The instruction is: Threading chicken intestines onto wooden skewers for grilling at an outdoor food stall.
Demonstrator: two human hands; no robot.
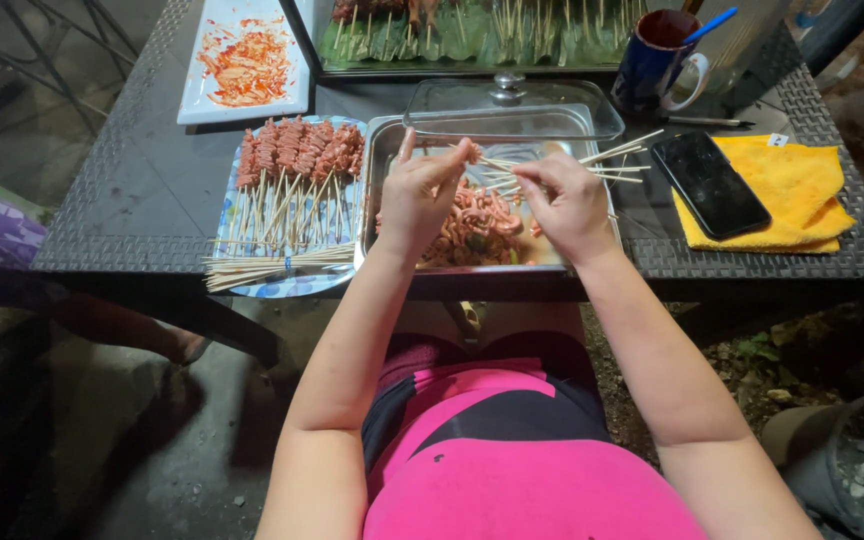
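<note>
Left hand (420, 195) pinches a soft, slippery pink meat piece (473, 153); right hand (567, 200) clamps thin stiff bamboo skewers (612, 160) near their blunt ends, best held there.

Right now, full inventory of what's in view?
metal tray: one, silver, table centre, holds pinkish raw meat pieces
glass lid: one, clear, behind the tray
patterned plate: one, blue, left of tray, carries finished skewers and bare sticks
white platter: one, red sauce smears, far left
mug: one, dark blue, blue straw, far right
phone: one, black, on yellow cloth
pen: one, beside mug
left hand: pinching meat
right hand: grip on stick bundle
</note>
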